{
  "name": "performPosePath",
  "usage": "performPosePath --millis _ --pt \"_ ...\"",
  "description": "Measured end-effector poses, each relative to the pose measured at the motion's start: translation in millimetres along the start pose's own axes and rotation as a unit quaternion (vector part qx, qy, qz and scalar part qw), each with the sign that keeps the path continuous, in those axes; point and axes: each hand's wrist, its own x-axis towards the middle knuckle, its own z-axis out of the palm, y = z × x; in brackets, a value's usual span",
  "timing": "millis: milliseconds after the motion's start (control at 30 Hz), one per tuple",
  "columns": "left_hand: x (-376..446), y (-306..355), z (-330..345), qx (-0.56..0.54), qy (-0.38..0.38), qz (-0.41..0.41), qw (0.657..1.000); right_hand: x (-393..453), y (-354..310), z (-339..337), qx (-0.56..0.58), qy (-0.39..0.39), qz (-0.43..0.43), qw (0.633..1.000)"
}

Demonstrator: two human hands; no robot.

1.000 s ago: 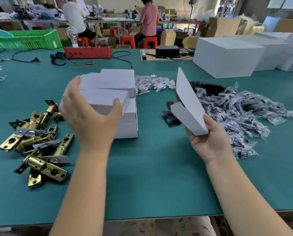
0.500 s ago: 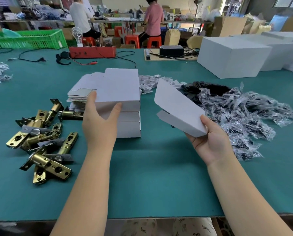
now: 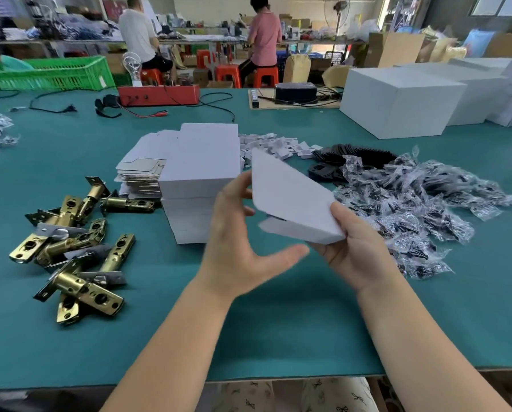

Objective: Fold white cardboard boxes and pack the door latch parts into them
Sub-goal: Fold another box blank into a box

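My right hand (image 3: 354, 251) grips the near corner of a flat white cardboard box blank (image 3: 290, 200), held tilted above the green table (image 3: 278, 328). My left hand (image 3: 239, 242) is beside the blank's left edge, fingers spread and fingertips at that edge, thumb stretched out below it. A stack of folded white boxes (image 3: 201, 176) stands just behind my left hand, with flat blanks (image 3: 143, 168) piled to its left. Brass door latch parts (image 3: 70, 242) lie in a heap on the left. Small plastic bags of dark screws (image 3: 421, 209) are heaped on the right.
Small white cardboard pieces (image 3: 275, 144) and black plates (image 3: 352, 157) lie behind the blank. Large white boxes (image 3: 397, 99) stand at the back right. A red device (image 3: 159, 95) with cables and a green crate (image 3: 49, 72) sit at the far edge. Two people sit beyond.
My left hand has left the stack of folded boxes and moved right to the blank's left edge. My right hand has lowered and tilted the blank toward the middle.
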Motion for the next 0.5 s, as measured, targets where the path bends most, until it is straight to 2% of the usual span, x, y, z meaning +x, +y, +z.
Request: performPosePath --millis 67,167,233,300,333,500 --pt "-0.5 1.6 7.4 -0.008 -0.049 -0.006 0.999 -0.1 1.4 0.6 -0.071 -0.016 0.0 0.997" --pt "1.6 0.2 8.7 0.023 0.003 -0.022 0.999 0.0 -0.6 0.8 -0.107 -0.038 -0.017 0.993" --pt "0.4 1.7 6.7 -0.065 0.036 -0.07 0.995 -1.2 -4.1 2.1 -0.079 -0.038 -0.03 0.996" --pt "0.3 3.1 4.6 -0.169 0.054 -0.143 0.974 -3.4 -6.6 4.4 -0.057 -0.056 -0.037 0.996" --pt "0.6 2.1 4.2 -0.179 0.058 -0.16 0.969 -4.6 -7.4 5.3 -0.055 -0.063 -0.044 0.996" --pt "-0.3 0.1 3.8 -0.186 0.011 -0.154 0.97 -4.2 -4.9 9.4 -0.094 0.007 -0.079 0.992"
